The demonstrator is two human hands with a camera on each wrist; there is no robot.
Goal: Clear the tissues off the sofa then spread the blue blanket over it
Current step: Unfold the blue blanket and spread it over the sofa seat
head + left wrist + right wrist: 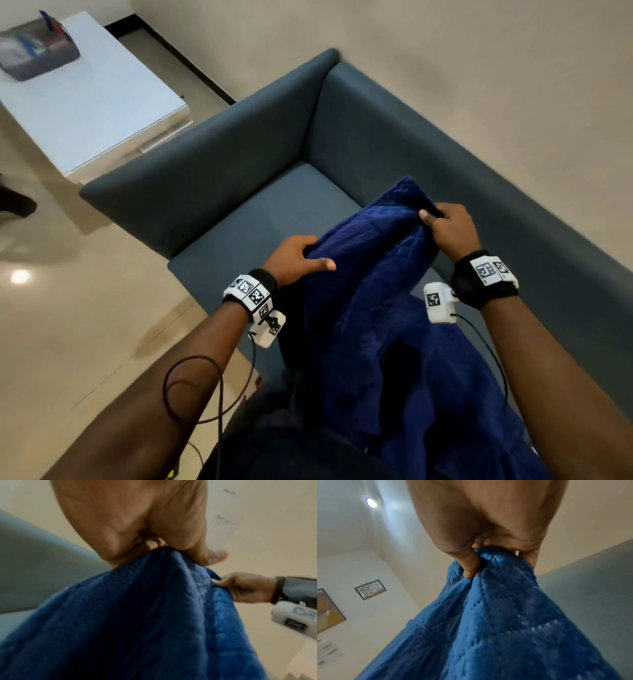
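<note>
A dark blue quilted blanket [376, 308] hangs bunched between my hands above the grey-blue sofa [274, 212]. My left hand [301, 257] grips its upper left edge, thumb on top. My right hand [445, 229] pinches a fold higher up, near the backrest. In the left wrist view the blanket [145, 615] drops from my left hand [171, 550], and my right hand [240, 586] holds its far edge. The right wrist view shows my right hand [496, 555] clenched round gathered blanket [496, 615]. No tissues show on the visible seat.
A white low table [102, 102] stands left of the sofa's armrest [205, 150], with a grey tissue box [34, 51] on its far corner. Beige tiled floor [68, 325] lies to the left. A beige wall [479, 68] runs behind the backrest.
</note>
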